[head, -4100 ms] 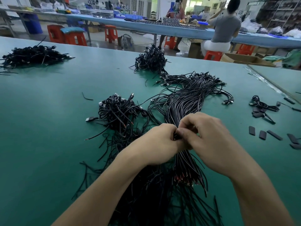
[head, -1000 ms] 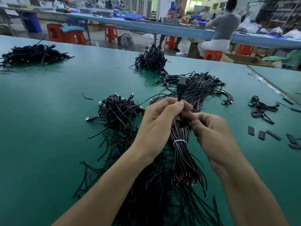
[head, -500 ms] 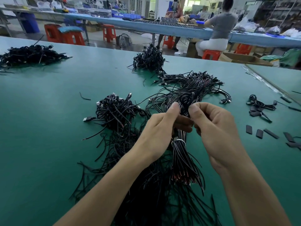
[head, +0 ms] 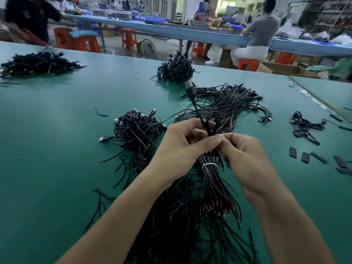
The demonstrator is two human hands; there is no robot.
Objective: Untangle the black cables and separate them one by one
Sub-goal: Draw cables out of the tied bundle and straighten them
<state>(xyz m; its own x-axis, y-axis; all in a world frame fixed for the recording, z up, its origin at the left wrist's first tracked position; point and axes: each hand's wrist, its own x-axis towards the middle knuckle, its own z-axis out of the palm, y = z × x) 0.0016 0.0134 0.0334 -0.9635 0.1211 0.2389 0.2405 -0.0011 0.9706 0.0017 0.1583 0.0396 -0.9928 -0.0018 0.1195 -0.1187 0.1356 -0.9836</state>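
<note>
Since half a second ago one single cable has come up out of the mass, and its plug now stands tilted above the hands, where before only the knuckles showed over the wires. Below the plug the cable curls into a small loop just above the fingertips. The left hand pinches this cable between thumb and curled fingers. The right hand pinches it too, at the foot of the loop, so the two thumbs nearly touch. Directly beneath both hands lies the bundle of black cables, bound by a white tie just under the thumbs, its bared ends fanning toward the near edge of the green tabletop. More loose black cables sprawl under the forearms at the near edge. Beyond the hands the bundle's long strands spread out toward the far edge. A tangled pile sits just left of the left hand, another pile lies near the far edge, and a third heap lies at the far left corner. Flat black pieces lie well apart toward the right edge.
</note>
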